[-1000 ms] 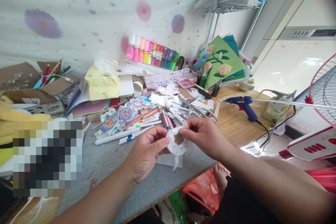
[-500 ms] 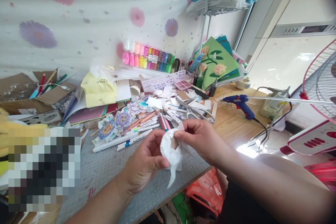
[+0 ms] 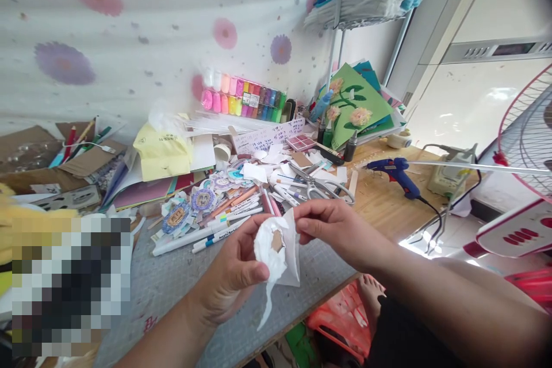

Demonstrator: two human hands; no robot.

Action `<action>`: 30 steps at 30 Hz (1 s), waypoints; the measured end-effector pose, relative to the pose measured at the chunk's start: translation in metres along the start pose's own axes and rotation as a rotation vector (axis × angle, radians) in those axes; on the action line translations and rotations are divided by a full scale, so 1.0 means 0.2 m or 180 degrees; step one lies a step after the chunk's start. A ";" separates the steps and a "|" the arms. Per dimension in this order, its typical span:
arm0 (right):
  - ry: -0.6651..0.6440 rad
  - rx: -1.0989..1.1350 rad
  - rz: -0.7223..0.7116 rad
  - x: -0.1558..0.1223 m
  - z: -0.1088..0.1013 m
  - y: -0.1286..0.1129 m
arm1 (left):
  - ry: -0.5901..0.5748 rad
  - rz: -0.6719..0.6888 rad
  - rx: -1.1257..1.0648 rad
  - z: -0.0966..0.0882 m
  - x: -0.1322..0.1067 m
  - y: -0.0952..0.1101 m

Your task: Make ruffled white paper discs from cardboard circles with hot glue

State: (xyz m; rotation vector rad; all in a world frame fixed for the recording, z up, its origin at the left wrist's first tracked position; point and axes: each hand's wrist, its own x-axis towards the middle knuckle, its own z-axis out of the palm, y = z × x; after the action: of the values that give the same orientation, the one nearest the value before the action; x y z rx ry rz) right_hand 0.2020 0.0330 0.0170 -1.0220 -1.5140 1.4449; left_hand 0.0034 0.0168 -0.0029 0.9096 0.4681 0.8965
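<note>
Fingers [image 3: 252, 269] of the left hand [image 3: 233, 279] pinch a crumpled white paper wad [image 3: 267, 254] with a small brown card scrap [image 3: 276, 240] at its centre. Fingers [image 3: 305, 224] of the right hand [image 3: 334, 230], pressed together, nip the top corner of a flat white sheet [image 3: 294, 256] touching it. Both hang above the near edge of the grey cutting mat [image 3: 181, 276], with white marker pens [image 3: 215, 229] just beyond and a blue glue gun [image 3: 397, 172] far right.

On the wooden bench [image 3: 379, 207]: silver metal scissors [image 3: 321, 187], blue plastic glue gun [image 3: 394, 171], white marker pens [image 3: 194, 236], green card with paper flowers [image 3: 353, 104], row of coloured clay packs [image 3: 245, 100].
</note>
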 end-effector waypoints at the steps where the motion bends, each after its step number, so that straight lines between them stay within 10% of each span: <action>1: 0.0164 -0.0028 0.0008 0.00 -0.03 0.00 | 0.0005 -0.0019 -0.0003 0.00 0.00 0.00; 10: 0.0878 -0.2034 -0.1793 -0.09 -0.03 -0.02 | 0.0043 -0.0101 -0.0028 0.01 0.01 -0.04; 30: 0.0870 -0.2141 -0.1499 -0.07 0.12 0.01 | 0.0457 -0.0205 0.0487 0.02 0.00 -0.06</action>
State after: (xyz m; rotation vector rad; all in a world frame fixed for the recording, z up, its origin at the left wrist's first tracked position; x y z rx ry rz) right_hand 0.1855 0.0122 0.0138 -1.0795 -1.9092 0.4458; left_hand 0.0109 0.0116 -0.0109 0.9673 0.6936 0.8791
